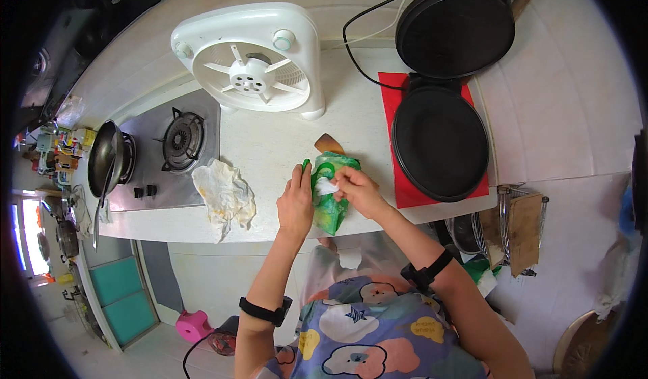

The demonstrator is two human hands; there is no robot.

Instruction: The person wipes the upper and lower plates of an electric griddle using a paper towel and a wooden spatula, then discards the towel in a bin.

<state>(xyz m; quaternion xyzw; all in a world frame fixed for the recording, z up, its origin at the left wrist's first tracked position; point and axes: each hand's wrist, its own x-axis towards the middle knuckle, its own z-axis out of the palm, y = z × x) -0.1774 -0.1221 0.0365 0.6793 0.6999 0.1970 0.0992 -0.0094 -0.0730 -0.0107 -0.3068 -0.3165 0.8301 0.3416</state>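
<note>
Before me on the white counter (273, 146) lies a green plastic item, seemingly a bag or packet (331, 217). At its left edge my left hand (296, 202) grips a green part of it, with a bit showing above the fingers. My right hand (357, 189) pinches a small white piece, perhaps tissue or cloth (325, 186), over the green plastic. A wooden spatula blade (329, 143) pokes out beyond the far end. Left of my hands rests a crumpled, stained white cloth (225, 194).
An open electric griddle (440, 143) sits on a red mat (405, 197) at right, its lid (455, 32) raised. A white box fan without its front grille (248, 60) stands at the back. To the left are a gas hob (179, 138) and a wok (104, 159).
</note>
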